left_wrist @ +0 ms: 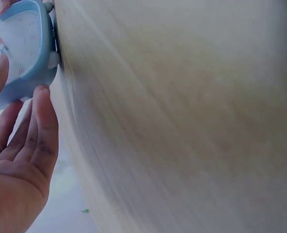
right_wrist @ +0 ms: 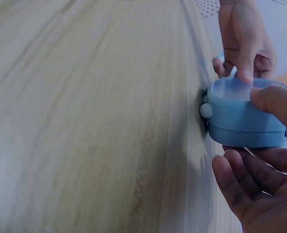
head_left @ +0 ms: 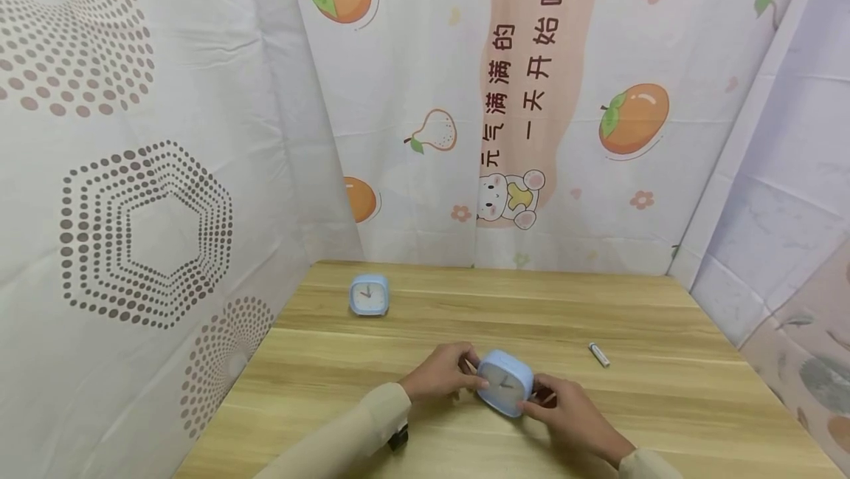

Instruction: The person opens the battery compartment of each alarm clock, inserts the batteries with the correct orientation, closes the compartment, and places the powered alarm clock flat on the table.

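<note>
A light-blue alarm clock (head_left: 506, 383) with rounded corners is held tilted at the front middle of the table, its face toward me. My left hand (head_left: 443, 373) grips its left side, thumb on the face and fingers behind. From the right, my right hand (head_left: 564, 411) pinches the other side, thumb at the front edge and fingers behind the body. In the left wrist view, the clock (left_wrist: 24, 48) shows small feet close to the tabletop. The right wrist view shows the clock's blue side (right_wrist: 245, 119) between thumb and fingers; whether the feet touch the wood I cannot tell.
A second light-blue clock (head_left: 369, 295) stands at the back left of the wooden table (head_left: 319, 361). To the right of my hands lies a small white and dark battery (head_left: 599, 355). Printed curtains (head_left: 412, 58) hang behind the table and along both sides.
</note>
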A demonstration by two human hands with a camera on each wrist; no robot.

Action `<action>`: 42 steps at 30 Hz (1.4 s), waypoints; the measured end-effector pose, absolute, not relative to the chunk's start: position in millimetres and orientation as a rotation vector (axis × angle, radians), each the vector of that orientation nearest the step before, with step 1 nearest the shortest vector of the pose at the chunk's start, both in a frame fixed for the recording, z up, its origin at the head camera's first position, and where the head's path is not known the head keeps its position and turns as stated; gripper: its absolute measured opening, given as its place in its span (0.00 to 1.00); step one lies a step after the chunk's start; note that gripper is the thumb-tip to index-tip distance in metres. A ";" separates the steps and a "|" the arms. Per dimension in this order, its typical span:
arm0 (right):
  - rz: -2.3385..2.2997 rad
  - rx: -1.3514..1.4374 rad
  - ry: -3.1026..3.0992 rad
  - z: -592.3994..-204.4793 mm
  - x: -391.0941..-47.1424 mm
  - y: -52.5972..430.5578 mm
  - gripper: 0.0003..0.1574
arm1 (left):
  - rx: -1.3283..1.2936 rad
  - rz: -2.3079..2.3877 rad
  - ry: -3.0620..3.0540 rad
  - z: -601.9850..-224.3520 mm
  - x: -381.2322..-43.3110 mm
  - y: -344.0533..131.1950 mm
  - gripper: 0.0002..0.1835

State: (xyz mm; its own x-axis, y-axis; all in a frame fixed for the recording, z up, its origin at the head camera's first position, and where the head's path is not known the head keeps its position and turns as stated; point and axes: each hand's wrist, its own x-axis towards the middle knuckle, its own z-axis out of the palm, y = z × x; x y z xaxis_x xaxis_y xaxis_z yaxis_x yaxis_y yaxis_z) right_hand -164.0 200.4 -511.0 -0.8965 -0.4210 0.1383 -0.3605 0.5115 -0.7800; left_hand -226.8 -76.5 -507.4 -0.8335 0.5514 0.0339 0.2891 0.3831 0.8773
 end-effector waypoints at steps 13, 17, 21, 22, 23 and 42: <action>-1.424 -0.479 2.724 -508.7 -164.9 199.4 0.30 | 0.724 1.434 2.255 -503.4 -223.7 -81.7 0.22; -1.399 -0.457 2.752 -508.6 -163.6 197.5 0.32 | 0.732 1.400 2.267 -504.2 -223.2 -82.1 0.22; -1.386 -0.438 2.755 -509.0 -161.0 196.0 0.34 | 0.725 1.369 2.308 -504.8 -221.7 -81.2 0.21; -1.385 -0.428 2.754 -509.0 -160.0 195.5 0.34 | 0.725 1.364 2.318 -505.0 -221.3 -80.8 0.21; -1.382 -0.418 2.753 -509.3 -159.2 194.9 0.35 | 0.722 1.360 2.328 -505.3 -220.8 -80.4 0.21; -1.517 -0.263 2.770 -490.6 -193.6 195.7 0.29 | 0.812 1.363 2.492 -493.3 -251.3 -57.0 0.26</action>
State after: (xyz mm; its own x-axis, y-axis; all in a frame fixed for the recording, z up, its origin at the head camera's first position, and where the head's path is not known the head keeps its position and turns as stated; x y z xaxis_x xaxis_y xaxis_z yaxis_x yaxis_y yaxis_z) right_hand -193.6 195.7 -490.6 -0.9858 -0.1322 0.1032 -0.1581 0.5280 -0.8344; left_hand -251.3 -57.0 -493.3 -0.8328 0.5454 0.0944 0.3738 0.4284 0.8227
